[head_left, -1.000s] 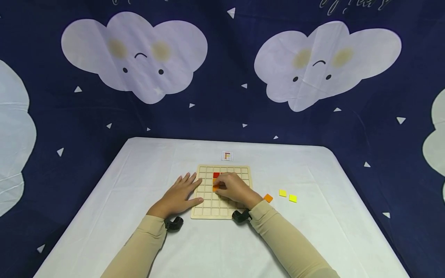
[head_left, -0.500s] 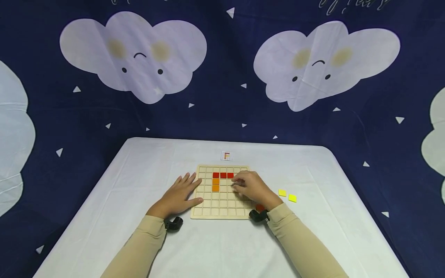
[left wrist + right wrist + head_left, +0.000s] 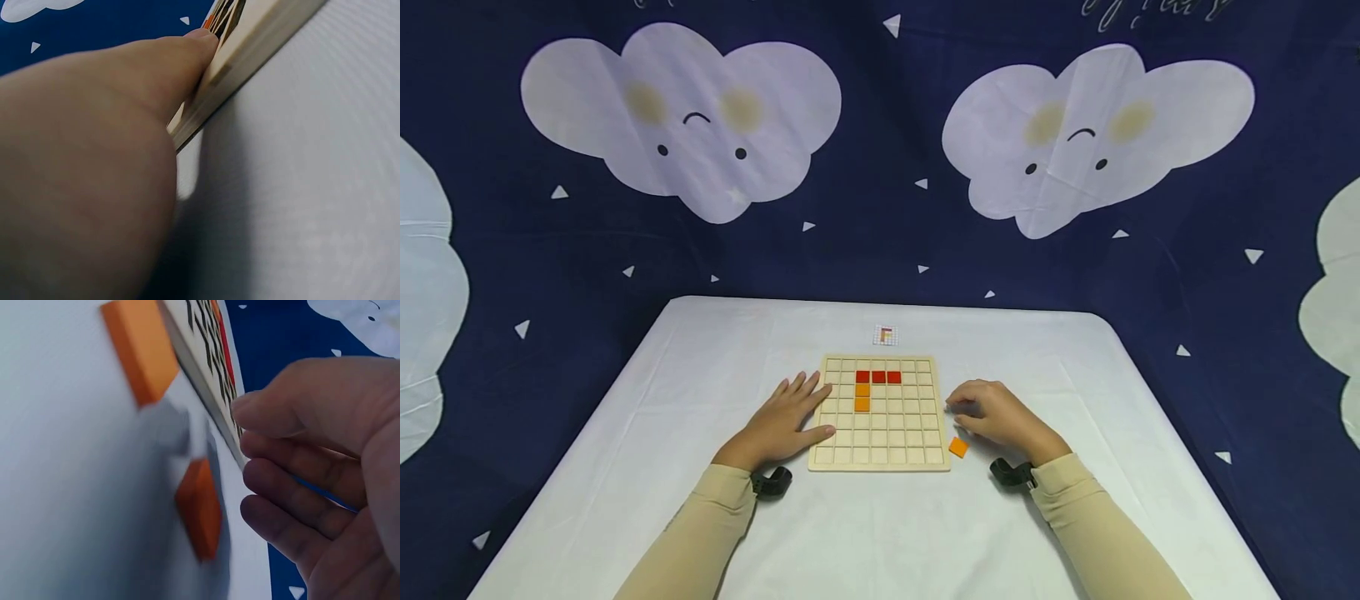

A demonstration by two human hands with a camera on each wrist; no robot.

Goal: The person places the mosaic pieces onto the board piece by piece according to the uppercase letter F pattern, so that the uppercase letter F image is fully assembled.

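Observation:
My left hand (image 3: 782, 421) rests spread at the left edge of a wooden grid board (image 3: 910, 456), its thumb lying on the rim in the left wrist view. Three red tiles (image 3: 878, 377) form a row in the board's cells. Two orange tiles (image 3: 862, 404) stand in a column below the leftmost red one. My right hand (image 3: 1000, 414) is beyond the board's right edge, fingers loosely bent and holding nothing. An orange tile (image 3: 958, 447) lies on the table near its thumb. Another orange tile (image 3: 200, 509) shows beside the fingers in the right wrist view; the head view hides it.
A small printed card (image 3: 886, 335) with a coloured grid pattern lies behind the board. White cloth covers the table (image 3: 737, 350). A dark blue curtain (image 3: 880, 250) with clouds hangs behind it.
My right hand has left the orange tile in the lower cell and moved right, off the board. An orange tile beside the board is uncovered; the yellow tiles are out of sight behind the hand.

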